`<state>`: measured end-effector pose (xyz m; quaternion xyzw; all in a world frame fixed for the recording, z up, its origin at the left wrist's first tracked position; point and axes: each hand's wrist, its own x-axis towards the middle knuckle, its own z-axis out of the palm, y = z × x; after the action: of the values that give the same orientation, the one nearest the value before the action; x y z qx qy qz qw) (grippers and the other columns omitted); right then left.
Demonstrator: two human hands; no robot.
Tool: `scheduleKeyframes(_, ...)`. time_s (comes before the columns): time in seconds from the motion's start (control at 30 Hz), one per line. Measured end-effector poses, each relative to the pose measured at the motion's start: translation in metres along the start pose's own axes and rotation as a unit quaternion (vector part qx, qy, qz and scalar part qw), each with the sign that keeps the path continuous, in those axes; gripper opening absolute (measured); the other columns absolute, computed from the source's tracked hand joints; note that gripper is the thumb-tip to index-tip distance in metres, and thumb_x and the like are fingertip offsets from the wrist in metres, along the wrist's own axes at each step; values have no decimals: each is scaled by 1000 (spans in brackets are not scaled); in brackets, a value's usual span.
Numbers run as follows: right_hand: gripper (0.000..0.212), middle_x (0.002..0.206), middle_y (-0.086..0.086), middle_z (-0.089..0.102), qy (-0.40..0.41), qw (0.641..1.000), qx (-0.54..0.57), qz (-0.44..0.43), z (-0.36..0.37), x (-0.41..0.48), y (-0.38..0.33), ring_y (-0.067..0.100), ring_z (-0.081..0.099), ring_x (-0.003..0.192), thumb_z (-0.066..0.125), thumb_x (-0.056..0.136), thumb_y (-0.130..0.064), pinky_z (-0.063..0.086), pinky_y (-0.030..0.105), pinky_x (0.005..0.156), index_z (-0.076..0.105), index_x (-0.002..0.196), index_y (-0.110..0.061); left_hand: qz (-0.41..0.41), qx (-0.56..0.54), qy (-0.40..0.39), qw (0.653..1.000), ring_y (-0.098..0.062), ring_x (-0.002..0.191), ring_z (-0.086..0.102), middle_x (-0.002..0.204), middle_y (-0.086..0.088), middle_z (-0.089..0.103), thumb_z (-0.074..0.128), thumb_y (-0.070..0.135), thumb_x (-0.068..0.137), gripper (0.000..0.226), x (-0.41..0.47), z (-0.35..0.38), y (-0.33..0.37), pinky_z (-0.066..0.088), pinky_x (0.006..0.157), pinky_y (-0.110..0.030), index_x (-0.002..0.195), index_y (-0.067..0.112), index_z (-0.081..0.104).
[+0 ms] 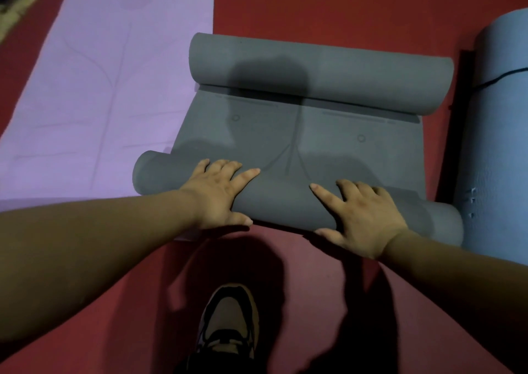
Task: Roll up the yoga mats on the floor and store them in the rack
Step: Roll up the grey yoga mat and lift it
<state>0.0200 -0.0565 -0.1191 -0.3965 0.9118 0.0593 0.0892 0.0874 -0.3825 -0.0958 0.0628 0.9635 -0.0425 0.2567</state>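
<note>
Grey mat (300,133), curled at both ends: left hand (217,193) and right hand (363,216) press its near roll, fingers spread flat — red floor (343,7) beneath, purple mat (100,73) left, blue roll (497,145) right.

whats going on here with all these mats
A person is rolling up a grey yoga mat on the red floor. The left hand and right hand both press, fingers spread, on the near roll. The mat's far end is curled into a roll of its own, with a flat stretch between. A purple mat lies flat to the left. A blue mat, rolled and strapped, lies on the right. No rack is in view.
</note>
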Motion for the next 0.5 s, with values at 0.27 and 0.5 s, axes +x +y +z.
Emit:
scheduleKeyframes(0.27, 93, 137, 7, 53, -36, 999, 26, 8, -9, 13, 10, 32, 58, 115, 18, 79, -93, 48, 45, 90, 6, 159, -47, 1, -15, 6, 1000, -26, 149, 23, 162, -3, 24, 48, 97, 62, 121, 13, -4, -5, 13, 122, -57, 158, 43, -2)
scheduleKeyframes(0.5, 99, 144, 20, 46, 17, 1000, -5, 5, -1, 6, 1, 41, 52, 120, 38, 75, -90, 46, 56, 94, 19, 159, -42, 3, -20, 13, 1000, -26, 147, 28, 159, 0, 29, 55, 95, 62, 121, 17, -6, -7, 16, 121, -58, 158, 43, 3)
